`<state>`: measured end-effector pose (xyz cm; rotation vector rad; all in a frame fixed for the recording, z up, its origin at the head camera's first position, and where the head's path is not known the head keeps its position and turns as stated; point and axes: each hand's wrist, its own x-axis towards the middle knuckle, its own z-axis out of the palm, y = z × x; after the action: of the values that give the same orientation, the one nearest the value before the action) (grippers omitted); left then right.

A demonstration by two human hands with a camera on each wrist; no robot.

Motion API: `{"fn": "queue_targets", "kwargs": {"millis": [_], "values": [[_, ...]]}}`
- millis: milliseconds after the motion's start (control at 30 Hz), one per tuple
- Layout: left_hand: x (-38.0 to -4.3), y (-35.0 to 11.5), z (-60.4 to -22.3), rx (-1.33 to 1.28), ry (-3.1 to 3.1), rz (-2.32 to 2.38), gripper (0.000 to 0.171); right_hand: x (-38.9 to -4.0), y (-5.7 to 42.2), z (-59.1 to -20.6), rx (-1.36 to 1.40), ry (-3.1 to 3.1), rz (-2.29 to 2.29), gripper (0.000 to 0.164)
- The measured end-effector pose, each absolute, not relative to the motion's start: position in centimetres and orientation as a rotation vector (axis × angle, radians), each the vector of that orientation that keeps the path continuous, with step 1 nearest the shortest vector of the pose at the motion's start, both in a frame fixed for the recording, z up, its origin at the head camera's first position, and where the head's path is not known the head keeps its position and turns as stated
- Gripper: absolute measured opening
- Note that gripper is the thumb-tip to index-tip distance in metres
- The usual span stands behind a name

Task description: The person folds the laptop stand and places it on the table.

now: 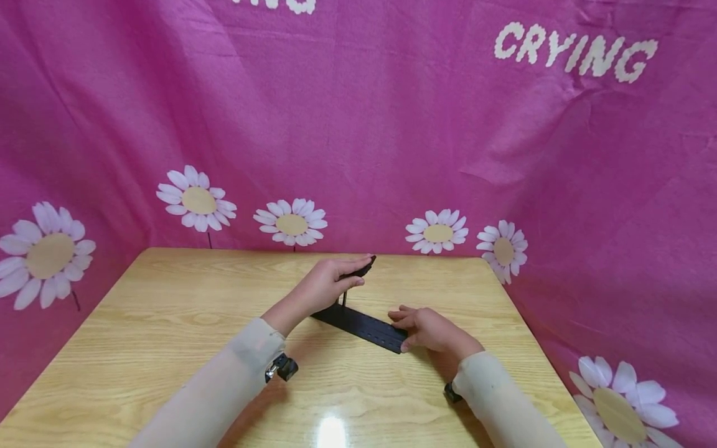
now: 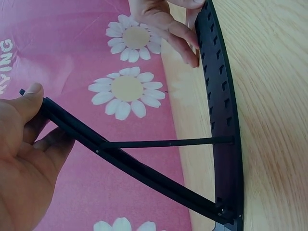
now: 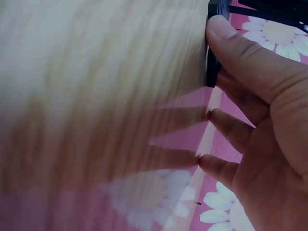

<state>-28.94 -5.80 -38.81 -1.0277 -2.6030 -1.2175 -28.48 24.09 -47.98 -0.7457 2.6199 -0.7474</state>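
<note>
A black folding stand rests on the table, its slotted base (image 1: pixel 364 325) lying low and its hinged upper arm (image 2: pixel 130 166) raised at a slant. A thin strut (image 2: pixel 168 143) links the two parts. My left hand (image 1: pixel 325 286) grips the raised end of the upper arm, thumb on one side and fingers on the other. At the base's far end from the hinge, my right hand (image 1: pixel 434 330) pinches the edge. The right thumb (image 3: pixel 228 33) presses on this end while two other fingertips touch the tabletop. Rows of small notches (image 2: pixel 224 86) run along the base.
The stand is on a glossy light wood table (image 1: pixel 185 323). Behind and beside it hangs a pink cloth (image 1: pixel 358 124) with daisies and white lettering. Small black devices (image 1: pixel 287 367) are strapped at both wrists over pale sleeves (image 1: pixel 224 386).
</note>
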Motion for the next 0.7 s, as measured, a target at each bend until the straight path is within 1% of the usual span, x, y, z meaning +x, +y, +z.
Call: {"fn": "queue_targets", "kwargs": {"millis": [133,333,567,700], "values": [[-29.0,-5.9,-38.9,-1.047,-2.58,-1.226,0.05,-28.1,23.9,-48.1,-0.763,2.63,-0.746,0.06],[-29.0,-6.0,-39.0,-1.019,-2.578,-1.271,0.048,-27.6,23.8,-48.2,-0.733,2.669,-0.749,0.055],[-29.0,-6.2,-38.9,-1.037,-2.558,-1.267,0.049,-27.2,23.3,-48.1,-0.841,2.713,-0.632,0.055],[-29.1,-6.3,-38.9,-1.043,-2.549,-1.255,0.049,-27.0,22.7,-48.0,-0.832,2.75,-0.565,0.053]]}}
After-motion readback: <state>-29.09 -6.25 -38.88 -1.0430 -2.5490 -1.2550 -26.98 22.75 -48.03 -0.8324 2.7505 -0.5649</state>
